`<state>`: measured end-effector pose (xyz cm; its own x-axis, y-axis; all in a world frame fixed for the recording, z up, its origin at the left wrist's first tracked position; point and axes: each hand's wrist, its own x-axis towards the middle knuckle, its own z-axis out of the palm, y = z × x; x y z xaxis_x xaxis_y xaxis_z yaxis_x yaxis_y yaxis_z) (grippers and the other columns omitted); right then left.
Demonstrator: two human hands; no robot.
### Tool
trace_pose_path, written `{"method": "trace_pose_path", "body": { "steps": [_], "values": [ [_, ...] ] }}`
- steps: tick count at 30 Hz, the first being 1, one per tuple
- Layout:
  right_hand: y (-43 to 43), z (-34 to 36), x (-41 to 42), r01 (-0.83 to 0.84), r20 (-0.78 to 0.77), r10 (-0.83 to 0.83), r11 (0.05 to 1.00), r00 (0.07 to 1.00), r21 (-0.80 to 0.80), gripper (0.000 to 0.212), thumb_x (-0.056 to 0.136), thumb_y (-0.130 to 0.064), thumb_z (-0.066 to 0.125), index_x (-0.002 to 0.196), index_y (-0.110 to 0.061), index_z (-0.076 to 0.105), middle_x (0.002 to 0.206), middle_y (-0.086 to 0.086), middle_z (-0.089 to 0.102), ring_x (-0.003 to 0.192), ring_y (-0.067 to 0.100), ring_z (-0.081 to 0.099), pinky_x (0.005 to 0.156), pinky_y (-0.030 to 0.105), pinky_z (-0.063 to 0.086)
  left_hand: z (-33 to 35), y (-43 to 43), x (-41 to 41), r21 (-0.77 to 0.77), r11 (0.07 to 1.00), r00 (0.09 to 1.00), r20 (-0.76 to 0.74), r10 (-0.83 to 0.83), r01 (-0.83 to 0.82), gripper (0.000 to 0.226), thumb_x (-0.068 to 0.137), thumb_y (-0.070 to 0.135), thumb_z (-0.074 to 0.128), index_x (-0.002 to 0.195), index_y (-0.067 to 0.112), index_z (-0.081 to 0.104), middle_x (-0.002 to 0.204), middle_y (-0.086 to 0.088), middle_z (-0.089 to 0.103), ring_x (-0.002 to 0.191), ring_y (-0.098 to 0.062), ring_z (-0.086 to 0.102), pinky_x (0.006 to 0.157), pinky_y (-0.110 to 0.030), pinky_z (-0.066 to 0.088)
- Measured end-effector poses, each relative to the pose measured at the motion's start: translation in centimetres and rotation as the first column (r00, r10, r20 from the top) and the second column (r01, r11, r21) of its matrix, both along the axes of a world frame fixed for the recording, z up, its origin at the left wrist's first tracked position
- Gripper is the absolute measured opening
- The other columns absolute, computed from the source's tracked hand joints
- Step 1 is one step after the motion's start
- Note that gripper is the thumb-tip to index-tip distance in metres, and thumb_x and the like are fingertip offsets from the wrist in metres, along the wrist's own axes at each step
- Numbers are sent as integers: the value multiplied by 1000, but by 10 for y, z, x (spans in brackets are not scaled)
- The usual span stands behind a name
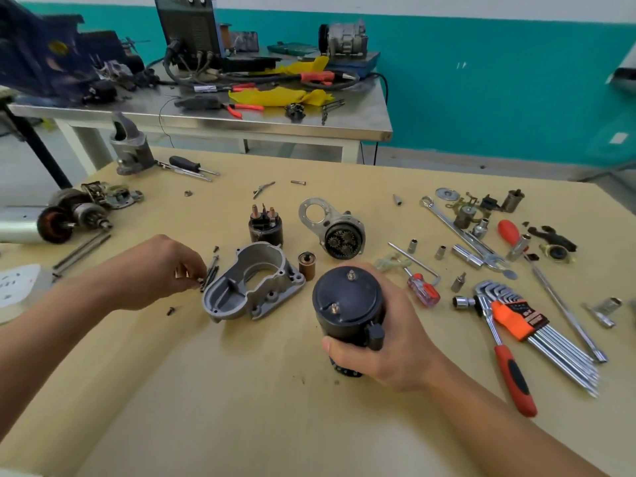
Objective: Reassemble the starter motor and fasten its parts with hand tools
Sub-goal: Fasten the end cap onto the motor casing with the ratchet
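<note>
My right hand (389, 342) grips the black cylindrical motor body (347, 304) and holds it upright on the table, two studs sticking up from its end cap. My left hand (161, 273) reaches to the long bolts (210, 273) lying left of the grey aluminium housing (254, 284), fingertips pinching at small fasteners there. Behind the housing stand the black solenoid (265, 225) and a small brown plunger (307, 265). The planetary gear unit (339, 235) with its silver flange lies behind the motor body.
Right of the motor lie a small red screwdriver (423, 290), a hex key set (537, 325) in an orange holder, a red-handled ratchet (509, 366), sockets and wrenches. An armature (69, 215) and another housing (132, 149) sit far left. A steel bench (206, 115) stands behind.
</note>
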<state>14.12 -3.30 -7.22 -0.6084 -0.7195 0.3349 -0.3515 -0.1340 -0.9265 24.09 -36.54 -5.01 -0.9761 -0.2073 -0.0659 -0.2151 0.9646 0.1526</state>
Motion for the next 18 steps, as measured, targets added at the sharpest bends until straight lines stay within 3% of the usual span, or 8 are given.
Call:
{"method": "trace_pose_path", "body": {
  "steps": [3,6,9,11,13,18],
  "values": [
    [-1,1,0,-13,-15,13,1000,1000,25,61,67,1,81,120,-14,56,103,-4,67,96,18,66,85,26,52,21,9,5,184,980,965,-231,122,-80,31,79,13,83,72,39,68,70,14,71,64,1,66,59,-17,52],
    [-2,-1,2,-11,5,11,1000,1000,27,63,67,2,80,122,-17,56,103,0,67,95,21,66,85,32,54,58,52,6,442,893,863,-482,153,89,12,70,26,85,74,33,76,75,12,76,66,-4,72,66,-19,59],
    [-4,-2,2,-22,-5,22,1000,1000,21,63,67,4,81,121,-18,56,103,-1,67,95,21,67,86,33,54,84,116,3,570,756,892,-449,-42,322,18,69,35,89,82,27,79,80,5,77,71,-15,75,68,-32,62],
    [-5,-2,1,-30,2,30,1000,1000,7,63,67,5,79,122,-14,56,103,1,67,95,22,67,86,33,53,90,145,0,565,726,899,-403,-173,393,13,71,21,88,81,22,79,79,4,77,71,-14,75,67,-31,62],
    [-4,-3,1,-29,32,29,1000,999,-9,63,67,5,78,123,-9,55,104,4,68,95,25,67,87,37,53,89,158,-2,544,733,900,-374,-223,408,18,73,6,86,81,20,79,77,6,77,70,-12,74,67,-31,61],
    [-4,-2,-1,-7,46,7,1000,999,-7,62,68,5,78,124,-6,54,105,10,68,95,29,67,87,45,54,86,168,0,432,796,894,-341,-291,424,21,74,4,83,88,19,80,76,9,76,70,-6,72,69,-29,59]
  ]
}}
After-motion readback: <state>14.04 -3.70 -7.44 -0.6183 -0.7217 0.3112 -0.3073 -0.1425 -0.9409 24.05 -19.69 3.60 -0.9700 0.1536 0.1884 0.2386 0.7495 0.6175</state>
